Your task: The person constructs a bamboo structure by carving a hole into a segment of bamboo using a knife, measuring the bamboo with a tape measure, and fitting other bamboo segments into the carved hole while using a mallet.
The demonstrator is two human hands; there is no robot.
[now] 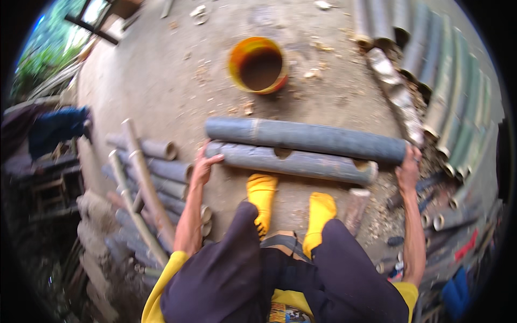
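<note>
Two thick grey bamboo tubes lie side by side across the space in front of my feet. The farther bamboo tube [318,137] shows no holes on its visible side. Two openings are cut into the nearer notched bamboo tube [315,164], one near its middle and one by its right end. My left hand [201,166] is closed at the left end of the notched tube, its thumb along the near side; its fingers are partly hidden. At the other side, my right hand [407,171] grips the right end of the farther tube.
Beyond the tubes stands a yellow-orange bucket [259,65] with dark brown contents. Bamboo lengths [441,81] line the right, and more bamboo poles [167,185] are piled at left. A short bamboo piece [356,207] lies near my right foot. Pale shavings litter the floor.
</note>
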